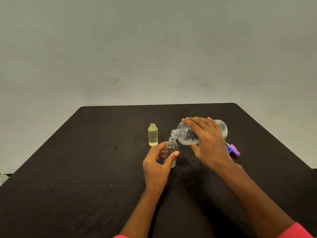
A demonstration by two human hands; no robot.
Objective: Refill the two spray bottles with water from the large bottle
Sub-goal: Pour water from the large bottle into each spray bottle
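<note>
A small clear spray bottle [172,148] stands uncapped near the middle of the black table [85,169]. My left hand [157,164] curls round its lower body, thumb on the right side. My right hand [208,141] grips the large clear water bottle [187,133], tipped nearly flat with its open neck just above the small bottle's mouth. Water lies in the large bottle's lower side. A small yellow bottle [153,134] stands uncapped to the left, filled with liquid.
A purple spray cap [235,150] and a blue cap [229,149] lie on the table right of my right hand, partly hidden behind it. A pale wall rises behind the table's far edge. Wet spots show near the clear bottle.
</note>
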